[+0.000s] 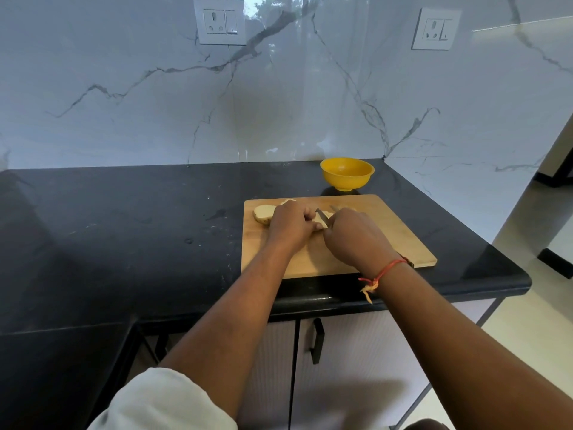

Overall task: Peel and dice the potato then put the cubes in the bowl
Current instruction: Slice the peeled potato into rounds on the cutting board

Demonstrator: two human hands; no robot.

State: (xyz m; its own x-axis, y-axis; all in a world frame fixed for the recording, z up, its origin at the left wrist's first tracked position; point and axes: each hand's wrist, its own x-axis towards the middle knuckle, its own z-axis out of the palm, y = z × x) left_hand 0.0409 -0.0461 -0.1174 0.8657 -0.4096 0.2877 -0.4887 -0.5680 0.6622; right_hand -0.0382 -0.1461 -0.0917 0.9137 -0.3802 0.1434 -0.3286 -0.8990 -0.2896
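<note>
A wooden cutting board lies on the black counter. On its far left part lies a pale potato half, cut face up. My left hand grips another potato piece with curled fingers. My right hand holds a knife whose blade rests on that piece, right beside my left fingers. Most of the held piece is hidden by both hands. A yellow bowl stands just behind the board and looks empty.
The black counter stretches wide to the left, with a few wet marks. A marble wall with two sockets rises behind. The counter ends at a rounded corner on the right; cabinet doors are below its front edge.
</note>
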